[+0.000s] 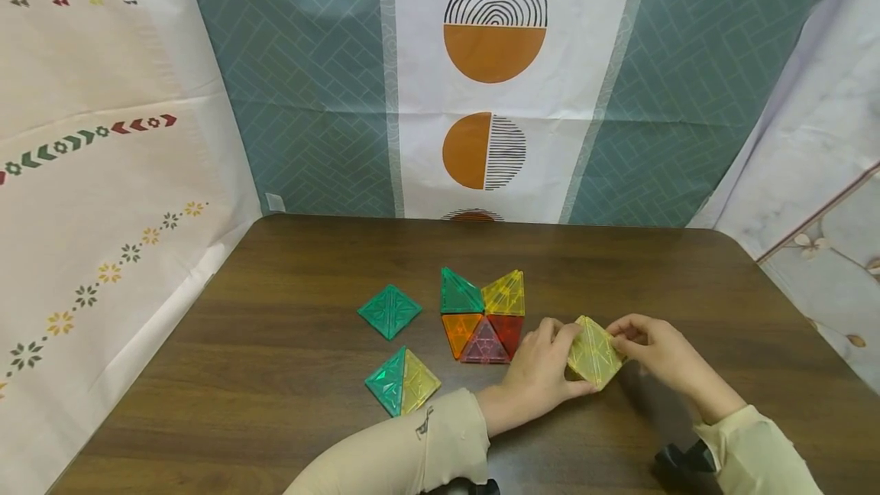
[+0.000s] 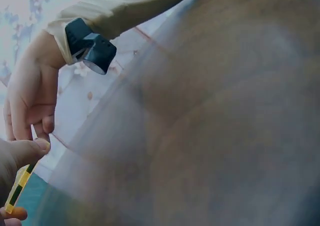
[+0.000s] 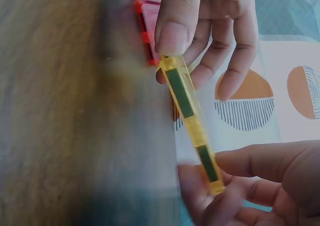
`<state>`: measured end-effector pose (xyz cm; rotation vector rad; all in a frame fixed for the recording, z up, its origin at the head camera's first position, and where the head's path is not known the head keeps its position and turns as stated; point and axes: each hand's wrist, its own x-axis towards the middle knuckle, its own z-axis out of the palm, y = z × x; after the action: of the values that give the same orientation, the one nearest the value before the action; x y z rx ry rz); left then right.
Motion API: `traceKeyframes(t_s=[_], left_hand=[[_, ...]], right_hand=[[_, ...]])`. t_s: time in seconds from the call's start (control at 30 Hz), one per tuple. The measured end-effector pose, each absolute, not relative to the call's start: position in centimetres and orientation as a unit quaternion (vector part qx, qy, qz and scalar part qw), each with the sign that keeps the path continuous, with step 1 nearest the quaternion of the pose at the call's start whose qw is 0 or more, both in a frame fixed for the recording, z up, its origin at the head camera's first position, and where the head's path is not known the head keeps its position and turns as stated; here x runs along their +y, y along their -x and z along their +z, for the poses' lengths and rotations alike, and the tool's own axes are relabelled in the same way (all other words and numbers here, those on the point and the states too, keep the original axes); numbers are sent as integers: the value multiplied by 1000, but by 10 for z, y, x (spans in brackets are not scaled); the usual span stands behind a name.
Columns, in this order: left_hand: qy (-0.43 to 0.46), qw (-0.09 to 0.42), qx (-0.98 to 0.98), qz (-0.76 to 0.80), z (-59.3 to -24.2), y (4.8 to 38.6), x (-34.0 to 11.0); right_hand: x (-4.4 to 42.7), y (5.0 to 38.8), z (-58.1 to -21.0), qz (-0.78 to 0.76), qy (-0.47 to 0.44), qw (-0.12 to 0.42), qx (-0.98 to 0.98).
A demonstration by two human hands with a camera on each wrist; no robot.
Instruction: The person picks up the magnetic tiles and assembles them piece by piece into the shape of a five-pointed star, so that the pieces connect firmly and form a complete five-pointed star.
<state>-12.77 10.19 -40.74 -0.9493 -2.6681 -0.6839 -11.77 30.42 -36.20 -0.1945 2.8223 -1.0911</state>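
Observation:
My left hand [image 1: 536, 373] and my right hand [image 1: 653, 346] hold a yellow diamond of magnetic tiles [image 1: 594, 354] above the table between them. The left hand pinches its left and lower edge; the right thumb and fingers pinch its right edge. Edge-on in the right wrist view, the yellow tile [image 3: 192, 116] shows dark magnet strips. Just left of my hands sits a joined group of triangular tiles: green [image 1: 459, 295], yellow [image 1: 507, 296], orange [image 1: 459, 331], purple [image 1: 485, 346] and red [image 1: 507, 329]. Its green and yellow tiles look tilted upward.
A green tile diamond [image 1: 389, 312] lies left of the group on the brown table [image 1: 302, 342]. Nearer me lies a half-green, half-yellow diamond [image 1: 419, 382]. Patterned cloth [image 1: 316, 98] hangs behind the table. Each wrist wears a dark camera.

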Motion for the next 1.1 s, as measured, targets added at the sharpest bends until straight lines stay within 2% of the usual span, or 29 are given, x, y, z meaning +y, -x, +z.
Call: traceKeyframes(t_s=[0.2, 0.53, 0.77, 1.1], left_hand=[[301, 68, -894, -324, -396, 131, 98], [213, -6, -785, -581, -377, 145, 83], [162, -65, -718, -674, -377, 149, 77], [145, -67, -719, -676, -379, 145, 64]], right_hand=[[305, 124, -360, -456, 62, 44, 887], [296, 128, -352, -466, 83, -11, 881], [290, 130, -348, -452, 107, -30, 885], [281, 141, -343, -481, 119, -2, 869]])
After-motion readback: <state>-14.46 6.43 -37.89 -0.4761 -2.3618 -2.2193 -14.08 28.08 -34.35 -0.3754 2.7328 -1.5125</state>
